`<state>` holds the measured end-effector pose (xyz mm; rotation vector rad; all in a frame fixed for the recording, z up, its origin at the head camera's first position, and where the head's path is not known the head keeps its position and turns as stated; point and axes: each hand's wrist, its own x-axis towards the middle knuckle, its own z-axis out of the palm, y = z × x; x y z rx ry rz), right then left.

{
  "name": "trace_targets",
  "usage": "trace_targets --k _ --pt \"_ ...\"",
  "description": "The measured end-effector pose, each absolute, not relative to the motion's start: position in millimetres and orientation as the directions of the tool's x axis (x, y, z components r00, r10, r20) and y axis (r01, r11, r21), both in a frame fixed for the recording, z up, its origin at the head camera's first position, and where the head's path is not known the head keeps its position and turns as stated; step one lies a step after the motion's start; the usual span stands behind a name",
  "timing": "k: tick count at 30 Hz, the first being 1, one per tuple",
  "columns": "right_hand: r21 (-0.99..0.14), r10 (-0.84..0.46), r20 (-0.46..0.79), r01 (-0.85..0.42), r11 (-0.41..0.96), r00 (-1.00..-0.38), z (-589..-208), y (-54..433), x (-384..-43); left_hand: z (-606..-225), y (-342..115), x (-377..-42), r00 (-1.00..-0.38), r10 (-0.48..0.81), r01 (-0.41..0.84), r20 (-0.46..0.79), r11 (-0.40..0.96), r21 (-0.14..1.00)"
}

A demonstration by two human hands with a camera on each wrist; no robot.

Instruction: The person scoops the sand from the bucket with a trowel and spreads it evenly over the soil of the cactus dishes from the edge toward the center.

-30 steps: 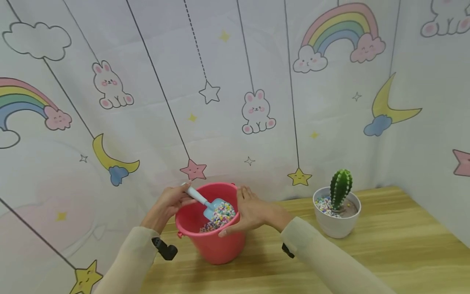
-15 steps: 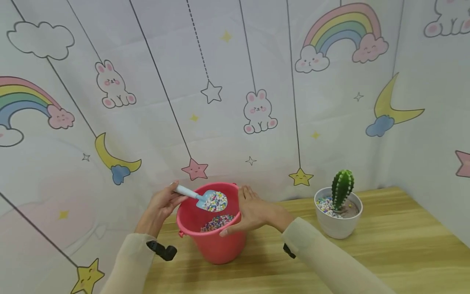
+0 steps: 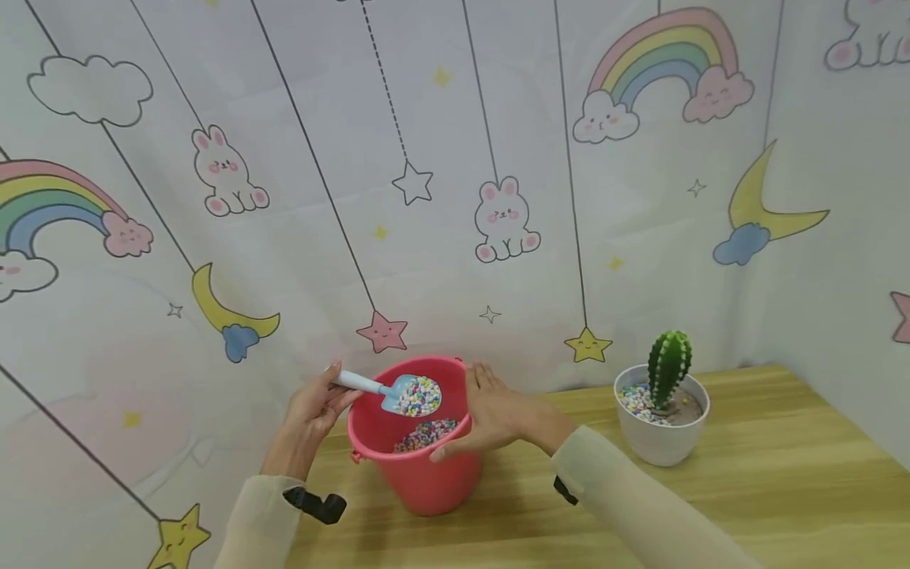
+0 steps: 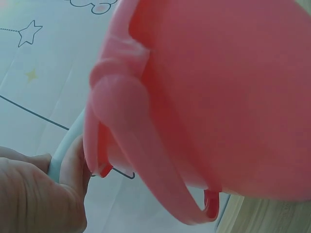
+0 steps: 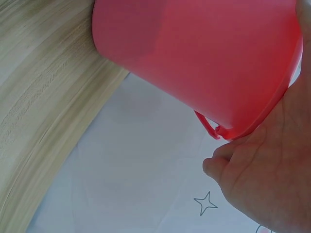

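In the head view my left hand (image 3: 313, 411) grips the pale handle of a light blue toy shovel (image 3: 361, 382). Small multicoloured beads (image 3: 421, 397) fill its blade, which is over the mouth of a red bucket (image 3: 432, 484). More beads (image 3: 428, 435) lie inside the bucket. The left wrist view shows thumb and fingers pinching the handle (image 4: 60, 158) beside the bucket's rim; the blade is hidden there. My right hand (image 3: 501, 411) rests against the bucket's right rim, fingers straight along the far side, thumb stretched toward the front.
A white pot (image 3: 663, 442) with a green cactus (image 3: 670, 367) and similar beads on part of its soil stands to the right on the wooden table (image 3: 782, 458). A printed cloth (image 3: 441, 284) hangs close behind the bucket. The bucket's handle (image 4: 160, 184) hangs down its outer side.
My left hand has lifted the shovel from the beads inside the bucket and drawn it back left, blade loaded and levelled. My right hand keeps its place on the rim.
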<state>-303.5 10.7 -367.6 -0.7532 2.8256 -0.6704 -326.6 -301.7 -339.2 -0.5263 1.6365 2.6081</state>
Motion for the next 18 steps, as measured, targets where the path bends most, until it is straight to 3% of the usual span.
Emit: trace_targets --k 18 --pt "-0.497 -0.517 0.025 -0.46 0.736 -0.855 -373.5 14.5 -305.2 -339.7 -291.7 -319.7 -0.943 -0.21 -0.158 -0.257 -0.397 0.904"
